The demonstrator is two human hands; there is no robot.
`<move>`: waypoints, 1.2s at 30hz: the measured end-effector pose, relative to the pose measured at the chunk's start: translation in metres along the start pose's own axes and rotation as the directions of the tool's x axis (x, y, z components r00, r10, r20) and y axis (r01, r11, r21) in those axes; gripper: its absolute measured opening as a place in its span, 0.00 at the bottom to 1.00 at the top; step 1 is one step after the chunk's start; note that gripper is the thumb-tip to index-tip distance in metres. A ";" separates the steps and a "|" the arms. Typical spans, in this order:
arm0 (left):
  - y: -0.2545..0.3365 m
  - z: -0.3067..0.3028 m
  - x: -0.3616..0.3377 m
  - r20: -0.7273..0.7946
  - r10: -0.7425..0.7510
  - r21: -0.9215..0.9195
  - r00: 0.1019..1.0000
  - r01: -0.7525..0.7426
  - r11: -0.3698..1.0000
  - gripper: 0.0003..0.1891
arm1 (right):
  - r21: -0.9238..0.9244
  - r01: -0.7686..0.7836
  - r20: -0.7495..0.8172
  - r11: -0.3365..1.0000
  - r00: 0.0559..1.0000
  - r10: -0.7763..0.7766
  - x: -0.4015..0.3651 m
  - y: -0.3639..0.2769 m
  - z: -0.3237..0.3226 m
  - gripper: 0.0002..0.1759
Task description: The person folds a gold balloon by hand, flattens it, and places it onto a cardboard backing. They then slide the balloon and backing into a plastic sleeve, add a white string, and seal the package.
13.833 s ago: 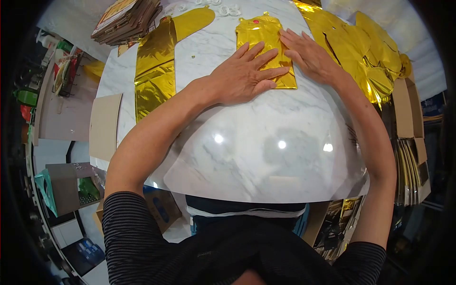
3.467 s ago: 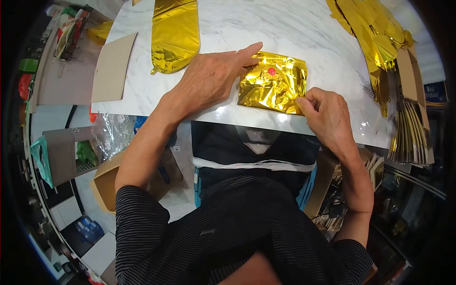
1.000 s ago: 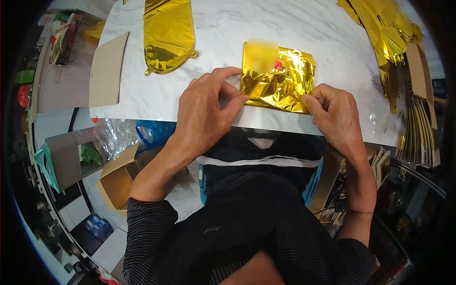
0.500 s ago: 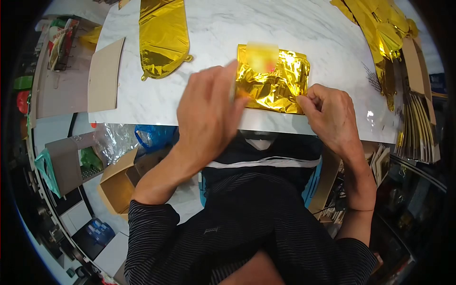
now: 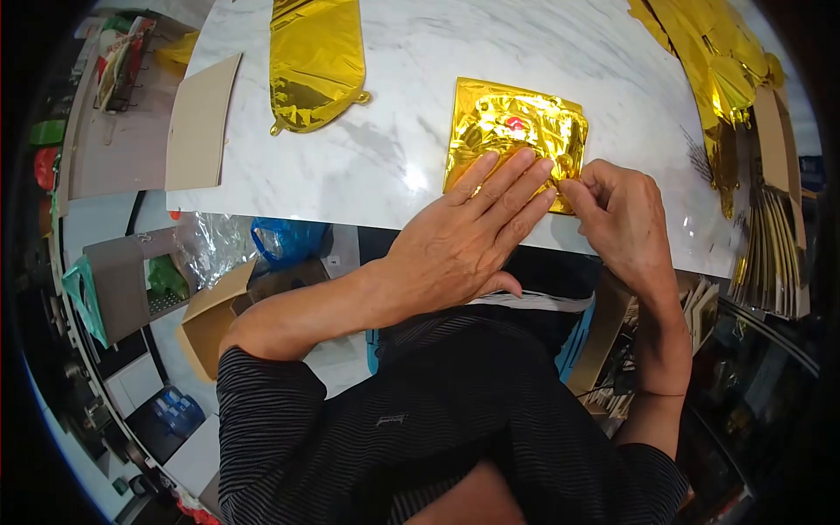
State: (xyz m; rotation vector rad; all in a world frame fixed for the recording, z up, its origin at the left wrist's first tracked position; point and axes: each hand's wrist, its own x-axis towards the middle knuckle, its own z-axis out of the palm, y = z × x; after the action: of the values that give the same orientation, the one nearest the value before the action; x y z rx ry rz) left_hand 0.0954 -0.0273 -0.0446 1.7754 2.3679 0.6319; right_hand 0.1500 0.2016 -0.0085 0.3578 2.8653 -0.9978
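Note:
A folded gold foil balloon lies flat near the front edge of the marble-patterned table, with a small red mark on its shiny top. My left hand rests palm down across its lower part, fingers stretched out and slightly spread, thumb hanging off the table edge. At the lower right corner, my right hand is closed, with thumb and index finger pinching the foil's edge. The part of the foil under my left fingers is hidden.
Another flat gold foil balloon lies at the back left beside a cardboard sheet. More gold foil is heaped at the right, above a row of upright cards. Below the left edge stand an open carton and a blue plastic bag.
My left hand has moved right from beside the foil and now lies flat on its lower part. My right hand stays at the corner. The whole view has shifted slightly.

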 end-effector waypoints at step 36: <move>0.005 -0.001 0.006 0.061 -0.035 0.165 0.997 0.024 0.986 0.51 | 0.084 -0.082 0.050 0.993 0.996 0.078 -0.011 0.008 -0.006 0.17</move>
State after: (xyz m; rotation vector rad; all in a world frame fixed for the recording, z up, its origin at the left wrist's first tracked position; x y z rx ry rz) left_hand 0.0972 -0.0212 -0.0407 1.7897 2.4619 0.3789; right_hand 0.1624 0.2091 -0.0069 0.4460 2.7500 -1.1018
